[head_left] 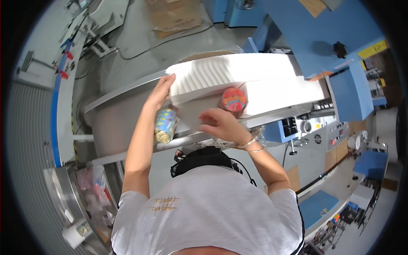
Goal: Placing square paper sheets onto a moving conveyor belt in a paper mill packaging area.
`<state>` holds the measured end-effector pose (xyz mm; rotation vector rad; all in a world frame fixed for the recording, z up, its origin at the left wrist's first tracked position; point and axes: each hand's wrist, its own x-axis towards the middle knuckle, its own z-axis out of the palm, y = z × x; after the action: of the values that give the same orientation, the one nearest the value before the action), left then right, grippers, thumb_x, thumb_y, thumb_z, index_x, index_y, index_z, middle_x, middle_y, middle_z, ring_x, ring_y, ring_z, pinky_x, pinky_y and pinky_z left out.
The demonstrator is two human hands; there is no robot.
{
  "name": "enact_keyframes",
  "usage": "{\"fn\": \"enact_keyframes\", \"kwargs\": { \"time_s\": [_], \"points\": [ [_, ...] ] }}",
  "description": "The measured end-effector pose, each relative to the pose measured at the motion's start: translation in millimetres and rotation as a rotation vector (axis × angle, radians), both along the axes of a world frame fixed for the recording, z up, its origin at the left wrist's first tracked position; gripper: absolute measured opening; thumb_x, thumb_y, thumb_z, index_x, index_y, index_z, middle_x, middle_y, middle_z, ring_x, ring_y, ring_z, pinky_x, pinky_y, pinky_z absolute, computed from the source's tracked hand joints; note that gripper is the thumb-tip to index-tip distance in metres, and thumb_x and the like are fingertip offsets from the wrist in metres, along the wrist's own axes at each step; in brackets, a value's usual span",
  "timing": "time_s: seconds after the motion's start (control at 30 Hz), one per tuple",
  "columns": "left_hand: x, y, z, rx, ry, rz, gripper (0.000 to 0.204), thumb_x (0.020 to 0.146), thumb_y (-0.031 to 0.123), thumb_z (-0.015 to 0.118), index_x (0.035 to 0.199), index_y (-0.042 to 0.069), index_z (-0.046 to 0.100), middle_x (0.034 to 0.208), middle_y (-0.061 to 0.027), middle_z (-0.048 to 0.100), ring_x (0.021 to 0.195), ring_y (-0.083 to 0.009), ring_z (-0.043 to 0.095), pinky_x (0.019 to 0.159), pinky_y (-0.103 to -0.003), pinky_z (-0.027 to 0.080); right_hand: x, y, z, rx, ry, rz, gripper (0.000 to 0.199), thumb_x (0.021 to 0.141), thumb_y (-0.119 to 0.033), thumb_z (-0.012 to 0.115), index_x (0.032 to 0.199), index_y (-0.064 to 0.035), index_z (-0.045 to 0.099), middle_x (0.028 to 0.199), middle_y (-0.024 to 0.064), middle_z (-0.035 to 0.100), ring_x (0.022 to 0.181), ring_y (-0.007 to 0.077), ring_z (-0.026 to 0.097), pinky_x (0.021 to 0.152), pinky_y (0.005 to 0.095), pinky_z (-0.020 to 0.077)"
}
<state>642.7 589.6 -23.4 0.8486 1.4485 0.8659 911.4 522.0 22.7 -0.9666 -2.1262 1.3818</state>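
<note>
My left hand [160, 91] lies with its fingers stretched along the left end of a long row of white, ridged, closely packed pieces [204, 78]; their exact kind cannot be made out. Below that wrist, a blue and yellow cylindrical packet [165, 126] rests near the front edge of a metal worktop [121, 117]. My right hand [219, 124] hovers over the front part of the worktop, its fingers loosely bent and apart, nothing visible in them. Just beyond it sits a round tub with a red patterned lid [233, 100], next to a second white stack [280, 97].
Blue machine housings [314, 29] stand at the far right, with a control panel [336, 132] nearer. A cardboard box [174, 17] is on the floor beyond the worktop. At the left are a blue-edged conveyor frame [59, 110] and a bin of plastic bags [95, 191].
</note>
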Motion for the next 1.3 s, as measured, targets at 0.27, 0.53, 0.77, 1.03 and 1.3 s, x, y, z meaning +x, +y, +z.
{"fn": "enact_keyframes", "kwargs": {
  "time_s": [0.27, 0.53, 0.77, 1.03, 1.3],
  "points": [
    [-7, 29, 0, -0.154, -0.174, -0.141, 0.048, 0.091, 0.054, 0.054, 0.113, 0.012, 0.057, 0.097, -0.0025, 0.063, 0.075, -0.0101, 0.057, 0.065, -0.027, 0.046, -127, -28, -61, 0.737, -0.082, 0.211, 0.086, 0.063, -0.036, 0.081, 0.135, -0.0103, 0.042, 0.138, 0.0276, 0.035, 0.130, 0.0427, 0.032, 0.106, 0.0594, 0.0238],
    [2, 10, 32, -0.132, -0.194, -0.120, 0.032, 0.094, 0.043, 0.055, 0.102, 0.012, 0.054, 0.081, 0.0032, 0.059, 0.062, -0.0050, 0.052, 0.063, -0.027, 0.050, -122, -16, -55, 0.525, -0.135, 0.093, 0.085, 0.059, -0.040, 0.082, 0.131, -0.0147, 0.044, 0.109, 0.0205, 0.051, 0.108, 0.0416, 0.047, 0.089, 0.0594, 0.0378],
    [1, 12, 6, -0.145, -0.126, -0.003, 0.041, 0.091, 0.047, 0.057, 0.107, 0.009, 0.055, 0.092, 0.0002, 0.061, 0.073, -0.0102, 0.056, 0.073, -0.035, 0.050, -27, -5, -36, 0.454, -0.055, -0.107, 0.076, 0.065, -0.041, 0.080, 0.126, -0.0089, 0.047, 0.121, 0.0167, 0.055, 0.112, 0.0344, 0.052, 0.092, 0.0460, 0.0425],
    [33, 21, -33, 0.148, -0.114, 0.055, 0.104, 0.076, 0.057, 0.070, 0.145, -0.003, 0.020, 0.145, -0.0195, 0.036, 0.133, -0.0310, 0.036, 0.109, -0.044, 0.026, 16, 19, -40, 0.761, -0.567, -0.595, 0.061, 0.072, -0.030, 0.075, 0.120, -0.0023, 0.050, 0.123, 0.0159, 0.051, 0.113, 0.0348, 0.048, 0.097, 0.0425, 0.0394],
    [40, 10, -10, 0.118, 0.013, 0.202, 0.100, 0.079, 0.047, 0.072, 0.145, -0.001, 0.015, 0.142, -0.0179, 0.038, 0.132, -0.0293, 0.037, 0.109, -0.039, 0.028, 39, 10, -35, 0.791, -0.600, -0.344, 0.065, 0.071, -0.028, 0.076, 0.124, -0.0045, 0.049, 0.127, 0.0171, 0.048, 0.119, 0.0354, 0.045, 0.098, 0.0424, 0.0395]
  ]
}}
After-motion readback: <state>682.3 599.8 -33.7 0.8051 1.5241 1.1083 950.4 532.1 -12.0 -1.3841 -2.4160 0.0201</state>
